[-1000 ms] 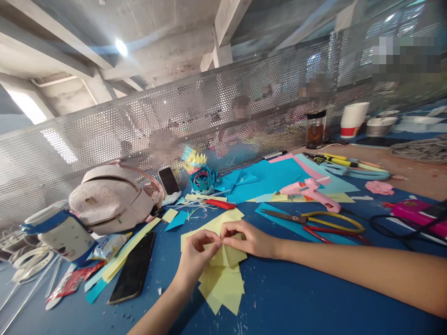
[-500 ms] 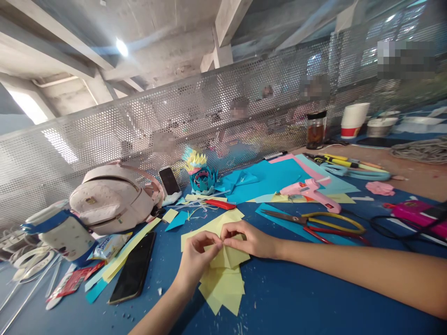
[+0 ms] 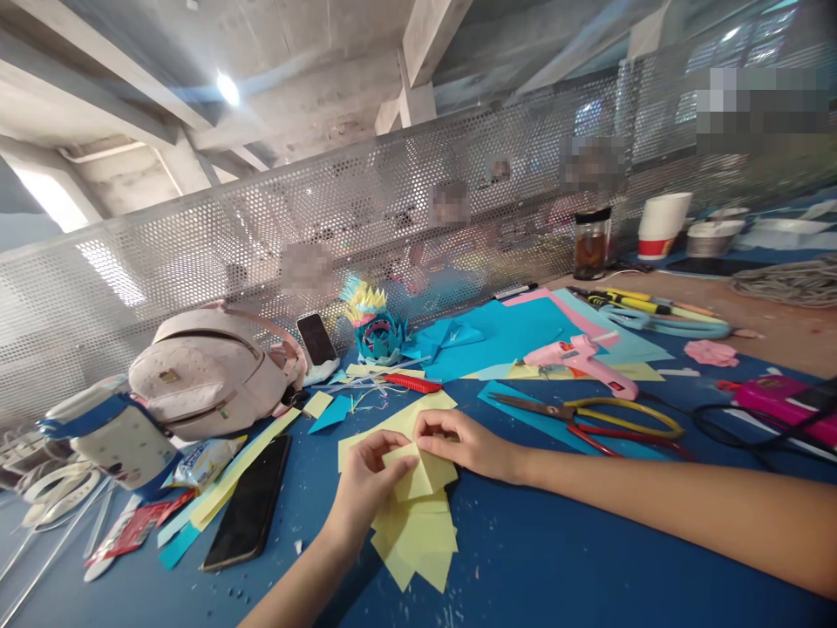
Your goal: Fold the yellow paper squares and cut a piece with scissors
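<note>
Between my hands is a small creased yellow paper square (image 3: 424, 475). My left hand (image 3: 371, 475) pinches its left side between thumb and fingers. The fingertips of my right hand (image 3: 458, 443) are closed on its upper edge, close to my left thumb. Below it on the blue table lie several overlapping yellow paper pieces (image 3: 418, 545). A larger yellow sheet (image 3: 428, 408) shows behind my hands.
Scissors (image 3: 588, 414) and a pink glue gun (image 3: 581, 359) lie to the right. A red cutter (image 3: 411, 383) and a blue paper flower (image 3: 380, 336) are behind. To the left are a black phone (image 3: 248, 506), a pink backpack (image 3: 202, 371) and a mug (image 3: 118, 445).
The small yellow square has tilted and its left part now shows more. My left thumb has moved slightly down from the right fingertips, which have shifted a little up.
</note>
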